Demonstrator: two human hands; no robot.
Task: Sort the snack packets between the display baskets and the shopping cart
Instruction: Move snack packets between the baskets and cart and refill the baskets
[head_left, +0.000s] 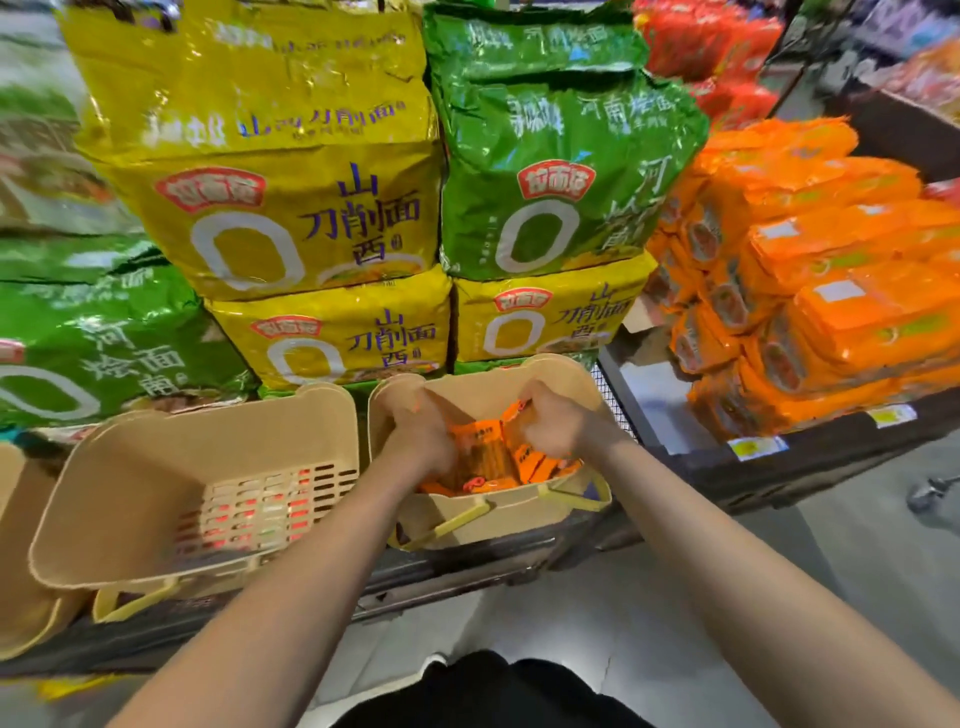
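Reaching into beige basket (519, 512), both hands' grip curled on glossy orange snack packets (485, 457), blurred

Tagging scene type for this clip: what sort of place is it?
Most likely a supermarket aisle: stacked yellow noodle multipacks, orange packs on a shelf carrying price tags, and beige display baskets along the front.
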